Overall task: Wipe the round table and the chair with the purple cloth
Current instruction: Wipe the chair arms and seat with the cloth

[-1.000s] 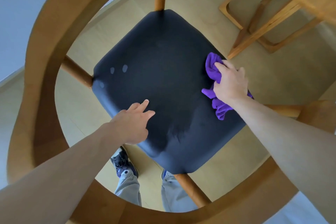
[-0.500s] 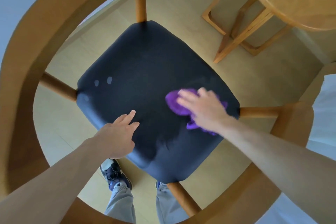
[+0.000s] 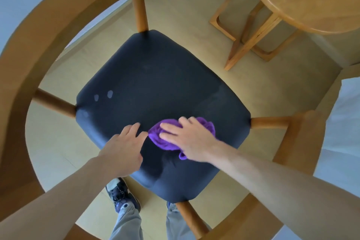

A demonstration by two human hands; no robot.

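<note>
The chair's dark blue seat [image 3: 155,87] fills the middle of the head view, ringed by its curved wooden backrest [image 3: 29,60]. A bunched purple cloth [image 3: 163,140] lies on the near half of the seat. My right hand [image 3: 187,138] presses flat on top of it. My left hand [image 3: 122,148] rests on the seat just left of the cloth, fingers apart, holding nothing. The round wooden table [image 3: 311,2] stands at the upper right. Two small pale marks [image 3: 103,95] show on the seat's left side.
The table's crossed wooden legs [image 3: 251,31] stand on the pale floor right of the chair. My shoes and trouser legs [image 3: 124,210] are below the seat's near edge. A pale wall runs along the upper left.
My right hand has swept the cloth from the seat's right edge leftward to the near middle, close to my left hand. The view has shifted; the table is more in sight.
</note>
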